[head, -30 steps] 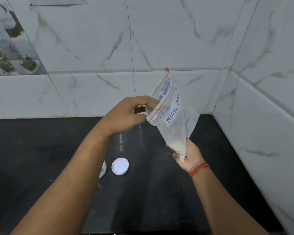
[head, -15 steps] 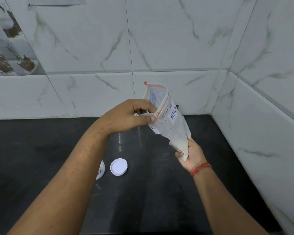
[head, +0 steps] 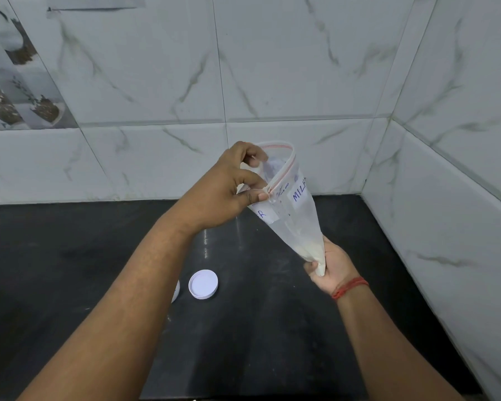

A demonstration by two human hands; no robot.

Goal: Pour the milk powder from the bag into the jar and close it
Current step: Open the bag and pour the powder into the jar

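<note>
A clear zip bag (head: 295, 218) with a red zip strip and a "MILK" label hangs in the air above the black counter (head: 70, 256), white powder settled in its lower corner. My left hand (head: 232, 186) pinches the near side of the bag's mouth, which gapes in a loop. My right hand (head: 330, 266) grips the bag's bottom corner from below. The white lid (head: 203, 284) lies flat on the counter. Only a sliver of the white jar (head: 176, 290) shows beside the lid; my left forearm hides the rest.
Marble-tiled walls (head: 446, 198) close the counter at the back and on the right, forming a corner behind the bag. A red thread is tied round my right wrist.
The bag's mouth has been pulled from nearly flat into a wide loop. The bag has tipped so its mouth leans left, and both hands have shifted slightly with it.
</note>
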